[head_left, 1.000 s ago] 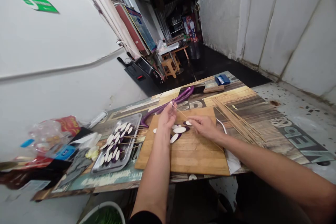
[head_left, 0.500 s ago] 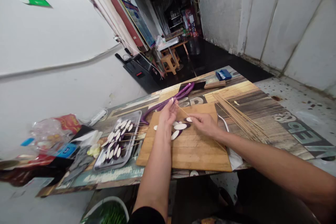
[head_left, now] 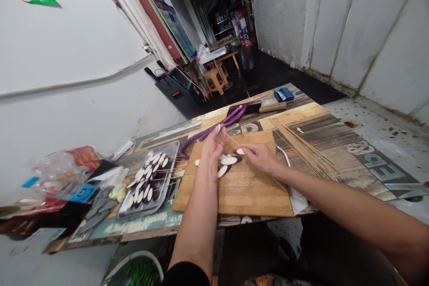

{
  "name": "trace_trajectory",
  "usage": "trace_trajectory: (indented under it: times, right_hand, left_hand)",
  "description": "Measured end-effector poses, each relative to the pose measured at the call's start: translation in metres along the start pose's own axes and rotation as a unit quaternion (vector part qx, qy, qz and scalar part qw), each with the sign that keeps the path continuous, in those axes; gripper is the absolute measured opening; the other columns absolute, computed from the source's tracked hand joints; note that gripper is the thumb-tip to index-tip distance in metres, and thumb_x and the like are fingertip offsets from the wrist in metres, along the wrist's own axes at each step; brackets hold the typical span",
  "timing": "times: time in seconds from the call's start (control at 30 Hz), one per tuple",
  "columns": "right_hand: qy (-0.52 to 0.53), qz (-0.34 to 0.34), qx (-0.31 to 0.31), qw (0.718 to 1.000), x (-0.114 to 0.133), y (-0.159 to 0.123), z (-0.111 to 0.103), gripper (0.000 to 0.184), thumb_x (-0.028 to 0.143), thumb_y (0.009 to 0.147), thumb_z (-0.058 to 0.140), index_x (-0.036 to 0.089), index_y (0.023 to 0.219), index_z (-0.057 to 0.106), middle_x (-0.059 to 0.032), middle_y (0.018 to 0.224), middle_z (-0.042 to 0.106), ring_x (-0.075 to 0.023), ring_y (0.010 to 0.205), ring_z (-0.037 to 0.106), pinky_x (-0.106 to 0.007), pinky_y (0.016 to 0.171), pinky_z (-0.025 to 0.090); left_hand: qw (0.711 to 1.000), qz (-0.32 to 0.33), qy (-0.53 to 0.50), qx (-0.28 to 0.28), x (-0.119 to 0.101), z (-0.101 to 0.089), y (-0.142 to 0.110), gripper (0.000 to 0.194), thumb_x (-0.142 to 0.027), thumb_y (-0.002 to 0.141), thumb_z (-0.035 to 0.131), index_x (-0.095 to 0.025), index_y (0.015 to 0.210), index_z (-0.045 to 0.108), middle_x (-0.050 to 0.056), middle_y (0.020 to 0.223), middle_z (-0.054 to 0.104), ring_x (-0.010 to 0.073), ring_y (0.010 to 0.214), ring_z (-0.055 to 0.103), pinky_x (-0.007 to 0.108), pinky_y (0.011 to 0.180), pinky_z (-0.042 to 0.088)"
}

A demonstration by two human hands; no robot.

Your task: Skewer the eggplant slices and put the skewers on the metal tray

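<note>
Above the far edge of the wooden cutting board (head_left: 248,192), my left hand (head_left: 215,141) is closed on a white eggplant slice (head_left: 219,128), mostly covered by the fingers. My right hand (head_left: 258,156) pinches a thin bamboo skewer (head_left: 232,139), whose far end reaches the slice in my left hand. How deep the tip goes in, I cannot tell. Below the hands, several eggplant slices (head_left: 229,161) with purple skin lie on the board. Left of it, a clear plastic tray (head_left: 167,183) holds several skewers of eggplant slices (head_left: 147,176), their sticks pointing toward the board.
Loose bamboo skewers (head_left: 303,145) lie right of the board. Behind it are whole purple eggplants (head_left: 231,118), a knife (head_left: 271,107) and a blue box (head_left: 283,94). Plastic packaging (head_left: 63,174) crowds the table's left end. A bowl of green vegetables (head_left: 140,272) stands below the front edge.
The view has shifted slightly, so everything sits a little further left. Both hands keep nearly the same pose on the slice and skewer.
</note>
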State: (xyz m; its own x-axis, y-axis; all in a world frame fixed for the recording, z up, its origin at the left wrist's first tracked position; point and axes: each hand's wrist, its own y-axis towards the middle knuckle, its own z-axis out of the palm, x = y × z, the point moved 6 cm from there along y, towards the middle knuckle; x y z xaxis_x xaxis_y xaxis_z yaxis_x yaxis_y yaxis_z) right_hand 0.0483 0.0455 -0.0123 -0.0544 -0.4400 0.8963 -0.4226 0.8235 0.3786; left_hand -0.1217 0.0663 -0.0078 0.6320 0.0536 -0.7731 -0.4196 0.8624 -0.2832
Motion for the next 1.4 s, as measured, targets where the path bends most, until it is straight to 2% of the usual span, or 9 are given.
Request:
trace_trajectory:
  times: [0.2,0.37,0.57,0.87,1.4]
  right_hand:
    - [-0.002,0.004,0.003,1.000,-0.0007,0.0005,0.0006,0.027,0.014,0.085,0.049,0.019,0.101,0.070,-0.0026,0.102,0.066,-0.0196,0.094,0.062,-0.029,0.083,0.048]
    - [0.003,-0.001,0.006,1.000,0.0018,0.0004,0.0005,0.027,0.014,0.085,0.048,0.017,0.100,0.070,-0.0021,0.099,0.067,-0.0197,0.088,0.063,-0.028,0.077,0.049]
    - [-0.006,0.002,0.005,1.000,0.0045,-0.0006,-0.0008,0.028,0.013,0.085,0.048,0.018,0.101,0.070,-0.0027,0.102,0.066,-0.0198,0.093,0.062,-0.028,0.081,0.049]
    - [-0.010,0.010,0.000,1.000,-0.0006,0.0004,0.0012,0.028,0.013,0.085,0.049,0.018,0.102,0.070,-0.0014,0.102,0.066,-0.0191,0.094,0.062,-0.029,0.086,0.048]
    - [-0.004,0.011,0.002,1.000,0.0014,-0.0008,-0.0001,0.028,0.014,0.086,0.046,0.019,0.099,0.070,-0.0022,0.101,0.066,-0.0196,0.093,0.062,-0.030,0.083,0.048]
  left_hand:
    - [1.000,-0.007,-0.014,-0.011,0.0016,-0.0006,0.0002,0.008,-0.005,0.081,0.056,-0.008,0.078,0.063,0.006,0.066,0.068,0.0108,0.063,0.067,0.016,0.061,0.054]
    - [1.000,0.002,-0.006,-0.005,0.0008,-0.0006,0.0007,0.008,-0.005,0.081,0.056,-0.008,0.077,0.063,0.006,0.066,0.068,0.0110,0.063,0.067,0.017,0.061,0.054]
    - [1.000,0.001,-0.010,-0.010,0.0002,0.0002,-0.0006,0.011,-0.005,0.083,0.054,-0.008,0.076,0.062,0.006,0.068,0.068,0.0104,0.065,0.067,0.017,0.068,0.054]
    - [1.000,-0.015,-0.014,-0.014,0.0008,0.0012,-0.0013,0.011,-0.007,0.085,0.052,-0.009,0.079,0.062,0.006,0.067,0.068,0.0104,0.064,0.067,0.016,0.063,0.054]
    - [0.999,0.035,0.033,0.006,-0.0015,0.0020,-0.0001,0.009,-0.005,0.081,0.056,-0.008,0.078,0.064,0.006,0.071,0.069,0.0110,0.066,0.067,0.020,0.070,0.053]
